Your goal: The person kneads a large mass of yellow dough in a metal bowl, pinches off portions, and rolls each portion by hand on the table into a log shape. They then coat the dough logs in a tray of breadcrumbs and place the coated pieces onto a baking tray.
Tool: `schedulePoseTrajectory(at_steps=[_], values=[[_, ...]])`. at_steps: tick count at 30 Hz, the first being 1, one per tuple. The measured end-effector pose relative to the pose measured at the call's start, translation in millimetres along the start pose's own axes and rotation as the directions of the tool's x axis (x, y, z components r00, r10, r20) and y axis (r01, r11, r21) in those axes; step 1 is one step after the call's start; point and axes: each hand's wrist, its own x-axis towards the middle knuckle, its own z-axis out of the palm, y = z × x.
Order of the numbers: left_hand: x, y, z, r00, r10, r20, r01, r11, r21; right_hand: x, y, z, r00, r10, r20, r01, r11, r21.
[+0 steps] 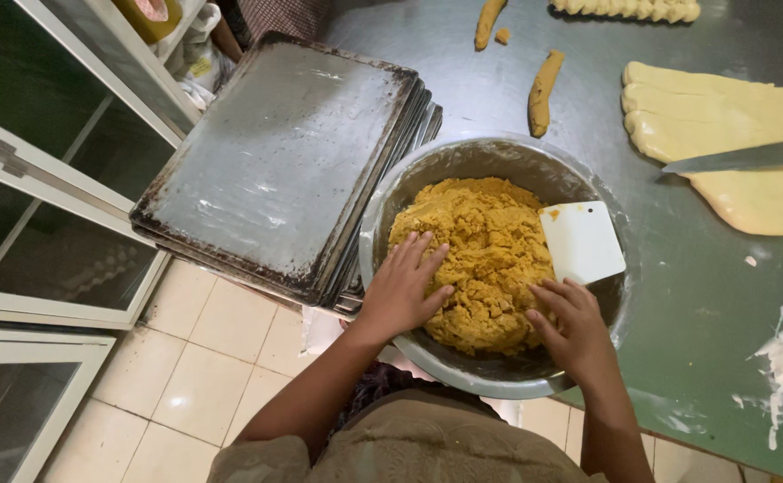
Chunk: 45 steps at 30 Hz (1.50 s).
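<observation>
Down at the near edge of the grey-green metal tabletop (695, 295), I see both my hands inside the round steel mixing bowl (391, 210), pressed onto the mound of crumbly orange-yellow dough (485, 241) that fills its middle. My left hand (402, 291) lies flat on the mound's near-left flank, fingers (418, 255) spread apart and pointing far, gripping nothing. My right hand (575, 326) sits at the near-right edge of the mound, fingers (557, 291) loosely curled toward the dough, also clamped on nothing. So the bulk of the dough lies beyond and between the two hands, and the left hand reaches further onto it. Just beyond my right fingertips a white plastic scraper card (582, 241) leans against the bowl's right wall, touching the dough; the right hand is plainly nearer to it. A stack of worn dark baking trays (275, 161) sits left of the bowl, touching its rim.
</observation>
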Motion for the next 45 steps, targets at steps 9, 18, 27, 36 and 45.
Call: schedulePoseTrajectory(at_steps=[9,18,27,36,45], values=[[-1.8,-3.0,5.1,0.998,0.045,-0.041,-0.048,0.997,-0.065,5.4,7.5,-14.7,0.917,0.370,0.147,-0.281,0.342,0.897],[-7.7,72.6,-0.6,0.735,0.515,-0.441,-0.618,0.776,-0.125,30.9,-35.3,-29.8,0.944,0.298,0.139,0.000,-0.424,0.906],[-7.4,116.1,-18.7,0.510,0.621,-0.595,-0.796,0.602,-0.055,23.0,-68.8,-19.7,0.937,0.241,0.255,-0.083,-0.554,0.829],[-10.6,109.4,-15.1,0.405,0.662,-0.631,-0.861,0.507,-0.020,22.8,-67.2,-11.5,0.942,0.213,0.261,-0.090,-0.586,0.805],[-3.3,42.7,-5.7,0.857,0.503,-0.110,-0.498,0.864,0.074,-0.3,-49.7,-12.1,0.930,0.363,-0.059,0.074,-0.025,0.997]])
